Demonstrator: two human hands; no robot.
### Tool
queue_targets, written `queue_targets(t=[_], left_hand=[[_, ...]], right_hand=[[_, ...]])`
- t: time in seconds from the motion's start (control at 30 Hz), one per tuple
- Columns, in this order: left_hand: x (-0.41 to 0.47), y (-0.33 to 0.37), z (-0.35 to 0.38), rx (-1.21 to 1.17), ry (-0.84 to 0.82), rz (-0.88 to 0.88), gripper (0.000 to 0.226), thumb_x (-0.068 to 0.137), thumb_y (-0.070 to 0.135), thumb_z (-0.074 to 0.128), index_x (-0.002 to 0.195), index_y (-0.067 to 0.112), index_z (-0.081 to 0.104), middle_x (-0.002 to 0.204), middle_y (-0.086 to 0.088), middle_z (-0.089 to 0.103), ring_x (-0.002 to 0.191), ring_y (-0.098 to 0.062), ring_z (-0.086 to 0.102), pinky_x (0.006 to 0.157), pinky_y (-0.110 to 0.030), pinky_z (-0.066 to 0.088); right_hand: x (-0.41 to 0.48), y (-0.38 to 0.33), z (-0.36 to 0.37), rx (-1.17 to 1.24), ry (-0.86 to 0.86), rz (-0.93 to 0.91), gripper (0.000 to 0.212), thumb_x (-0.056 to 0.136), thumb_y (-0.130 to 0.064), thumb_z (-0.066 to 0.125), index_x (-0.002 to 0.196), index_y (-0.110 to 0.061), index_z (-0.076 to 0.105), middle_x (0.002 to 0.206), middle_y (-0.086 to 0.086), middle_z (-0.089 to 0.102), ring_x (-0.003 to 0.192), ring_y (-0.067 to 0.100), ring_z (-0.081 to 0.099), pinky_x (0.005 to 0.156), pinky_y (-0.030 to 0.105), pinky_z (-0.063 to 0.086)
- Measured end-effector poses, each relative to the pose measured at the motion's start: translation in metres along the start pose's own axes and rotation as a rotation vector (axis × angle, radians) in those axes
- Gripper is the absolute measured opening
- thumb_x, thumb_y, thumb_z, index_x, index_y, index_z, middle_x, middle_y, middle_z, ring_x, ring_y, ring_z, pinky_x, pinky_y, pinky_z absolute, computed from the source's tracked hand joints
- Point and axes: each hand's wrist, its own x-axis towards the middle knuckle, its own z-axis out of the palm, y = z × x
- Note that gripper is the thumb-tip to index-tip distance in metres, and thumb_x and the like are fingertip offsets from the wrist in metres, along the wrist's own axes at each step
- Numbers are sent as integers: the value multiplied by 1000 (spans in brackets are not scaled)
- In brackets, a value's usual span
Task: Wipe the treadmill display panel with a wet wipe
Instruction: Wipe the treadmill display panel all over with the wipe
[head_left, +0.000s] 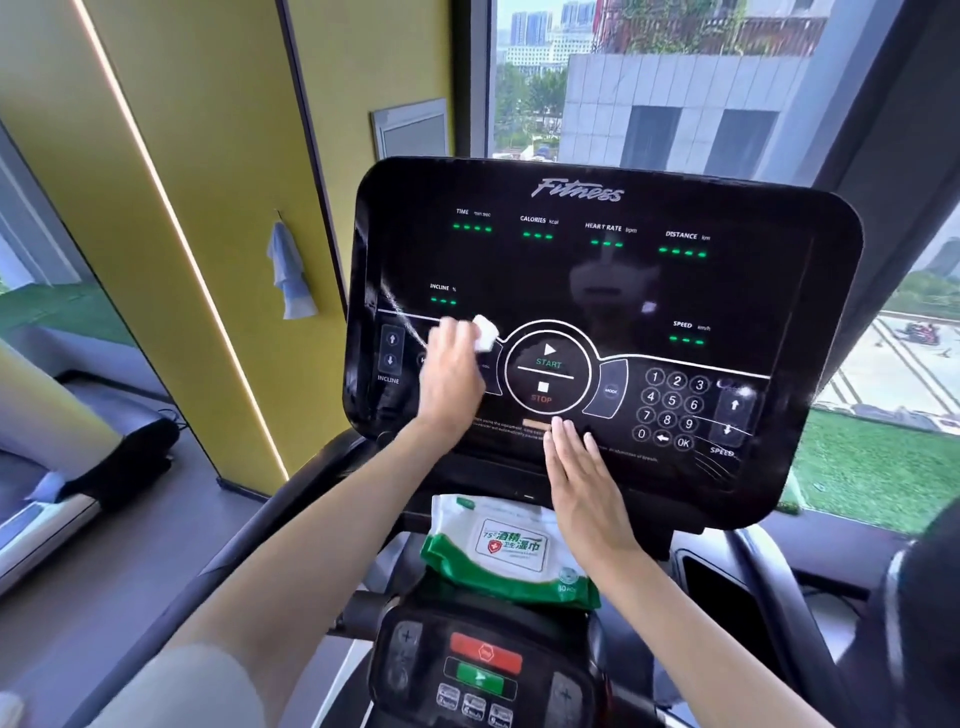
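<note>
Left hand, curled round the balled wet wipe, presses it on the display panel at nine o'clock of the START button, the flat right hand resting at six; a stray swipe might press that button.

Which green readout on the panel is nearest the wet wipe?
The INCLINE readout, just above and left of the wet wipe; the others sit farther up or right.

The left hand holds the wet wipe against the display panel, left of centre. The right hand rests on its near edge. A wipes pack lies nearer, and a window is behind.
</note>
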Motion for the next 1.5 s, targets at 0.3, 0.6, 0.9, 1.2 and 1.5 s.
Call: queue_targets(t=[0.3, 0.6, 0.9, 1.2, 1.5], left_hand=[[17, 1, 4, -280, 150, -295, 20, 84, -10, 46, 97, 3, 53, 100, -11, 50, 88, -28, 52, 73, -39, 47], [7, 6, 7, -96, -139, 370, 25, 76, -7, 48, 95, 6, 55, 92, -13, 51, 89, -24, 46, 65, -37, 50], [13, 7, 8, -42, -247, 606, 40, 72, -9, 52, 101, 18, 52, 96, -2, 42, 88, -21, 44, 64, -34, 49], [2, 27, 12, 74, -423, 727, 42, 70, -12, 50, 105, 10, 58, 100, -9, 49, 96, -22, 42, 57, -32, 45], [-2, 60, 30, -92, -228, 492, 37, 71, -12, 53, 99, 11, 61, 96, -10, 52, 91, -25, 46, 66, -35, 47]], right_hand=[[-4, 17, -4, 118, 122, 165, 75, 71, 22, 47, 142, 3, 30, 149, 20, 30, 140, 27, 23, 116, 40, 12], [-19, 32, 4, 89, 122, 150, 71, 73, 17, 42, 142, 4, 29, 150, 20, 27, 141, 28, 23, 114, 43, 15], [-19, 34, 1, 49, 95, 127, 72, 70, 17, 47, 140, 7, 31, 148, 21, 30, 139, 29, 26, 114, 42, 11], [-18, 34, 5, 44, 98, 122, 72, 70, 16, 53, 139, 7, 32, 148, 22, 31, 139, 31, 27, 113, 44, 15], [-17, 38, 0, 16, 88, 90, 68, 69, 13, 57, 134, 9, 40, 144, 23, 37, 134, 32, 36, 110, 46, 22]])
